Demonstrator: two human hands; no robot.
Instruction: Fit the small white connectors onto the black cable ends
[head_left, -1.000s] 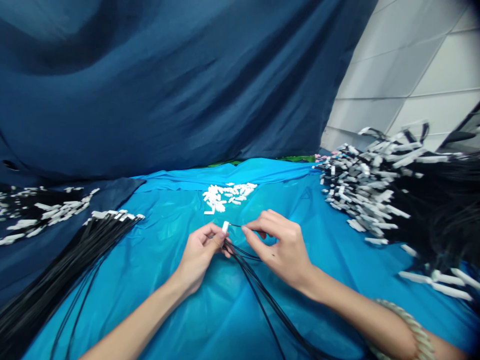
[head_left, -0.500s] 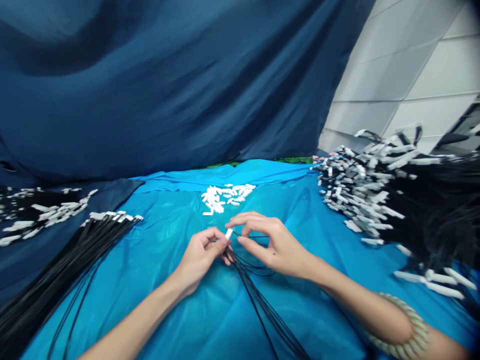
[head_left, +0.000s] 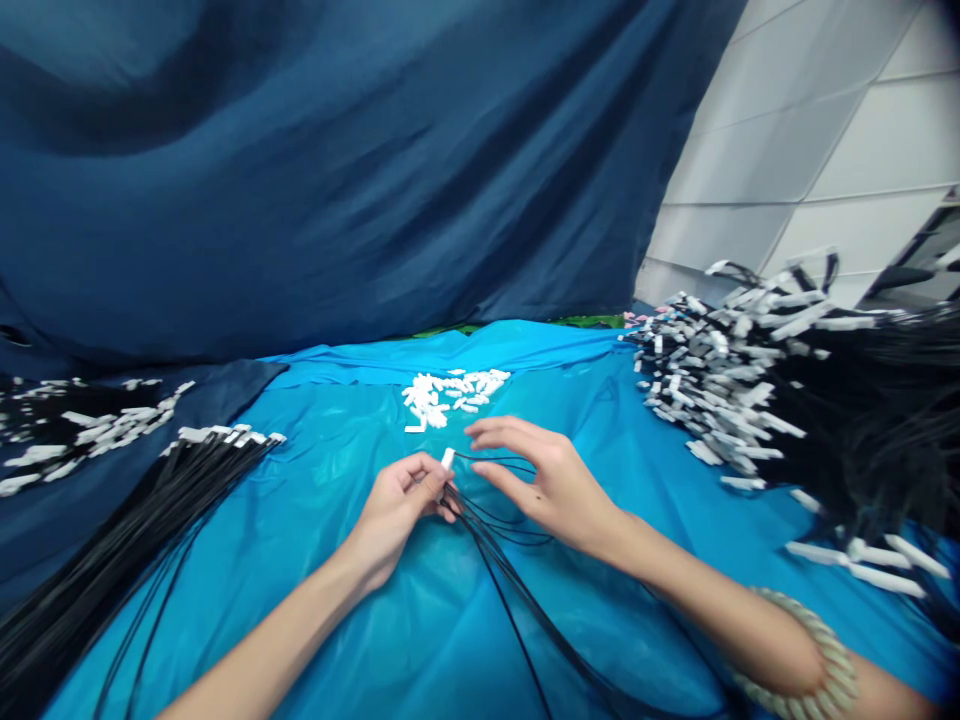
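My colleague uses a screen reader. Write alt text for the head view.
The left hand holds a white piece and black wires over a blue sheet, the right hand open nearby. Loose white pieces lie beyond; white-tipped wires flank both sides.

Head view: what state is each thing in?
Left hand: closed on white piece and black wires
Right hand: open, near the wires
White piece: tilted
Black wires: trailing loosely
Loose white pieces: scattered pile
Wire bundle at left: laid out, white ends together
Wire heap at right: piled, white ends uneven
Blue sheet: spread, creased
Dark cloth: hanging
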